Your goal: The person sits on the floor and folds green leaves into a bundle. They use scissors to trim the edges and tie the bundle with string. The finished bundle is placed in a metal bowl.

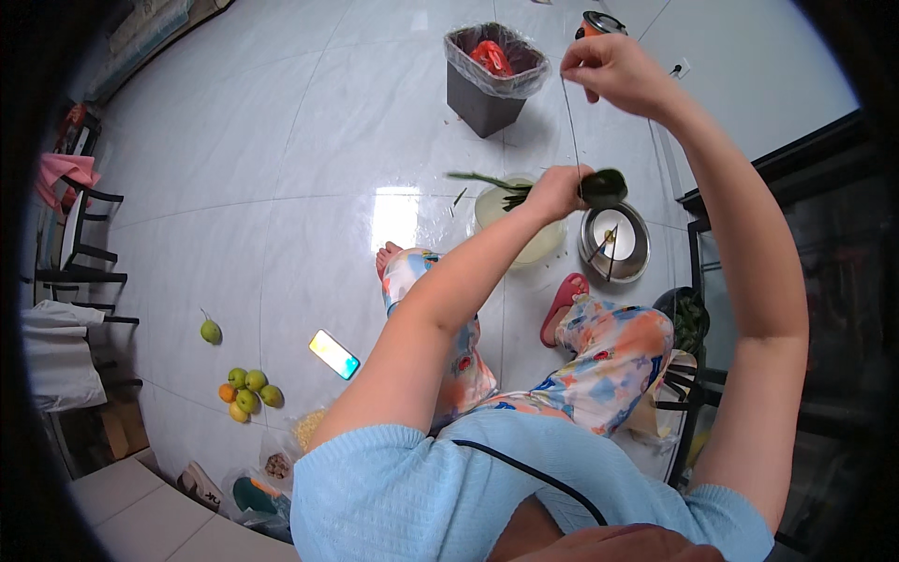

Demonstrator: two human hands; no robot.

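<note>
My left hand [559,193] is closed around a dark green leaf parcel [604,187], whose rounded, folded end sticks out on the right. Long narrow leaf ends [479,177] trail from it to the left. Raised high at the upper right, my right hand [609,75] pinches a thin dark string [570,117]. That string runs taut down to the parcel at my left hand. Below my left hand stands a pale, translucent basin [538,251], partly covered by the arm. Beside it is a steel bowl [640,267] with a few thin stick-like things inside; their kind is unclear.
A lined grey bin [482,105] holding a red bag stands ahead. An orange, dark-lidded container [599,25] is near my right hand. Dark green leaves [691,323] fill a pot by my right knee. Left lie a lit phone [334,354], several fruits [247,401] and bags [276,465].
</note>
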